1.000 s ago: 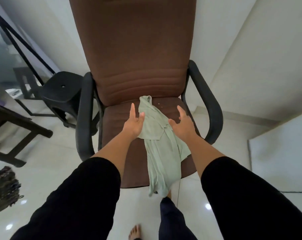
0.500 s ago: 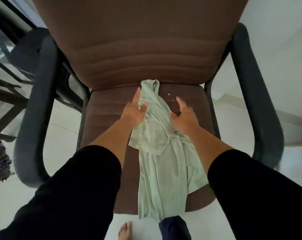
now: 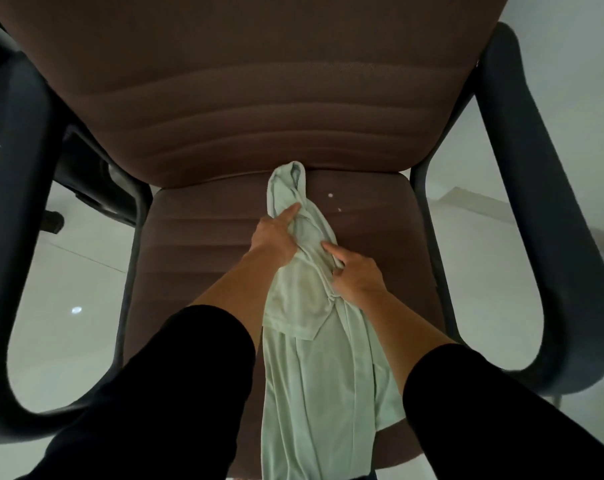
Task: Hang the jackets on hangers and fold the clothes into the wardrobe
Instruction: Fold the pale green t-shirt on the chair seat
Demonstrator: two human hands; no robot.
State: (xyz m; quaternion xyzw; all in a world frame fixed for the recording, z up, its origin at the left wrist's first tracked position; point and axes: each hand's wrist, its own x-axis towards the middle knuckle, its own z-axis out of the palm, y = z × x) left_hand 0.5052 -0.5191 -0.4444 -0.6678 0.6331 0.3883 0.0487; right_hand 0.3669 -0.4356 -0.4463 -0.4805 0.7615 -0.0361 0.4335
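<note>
- The pale green garment (image 3: 314, 341) lies bunched lengthwise on the chair seat (image 3: 196, 244).
- Left hand (image 3: 276, 237) and right hand (image 3: 357, 277) each pinch its far end.
- Lifted bunched, it may tangle or slip floorward.

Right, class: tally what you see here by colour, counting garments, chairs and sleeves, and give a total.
Pale green: 1, the garment
Brown: 1, the chair
Black: 2, the left sleeve and right sleeve
Total: 4
</note>
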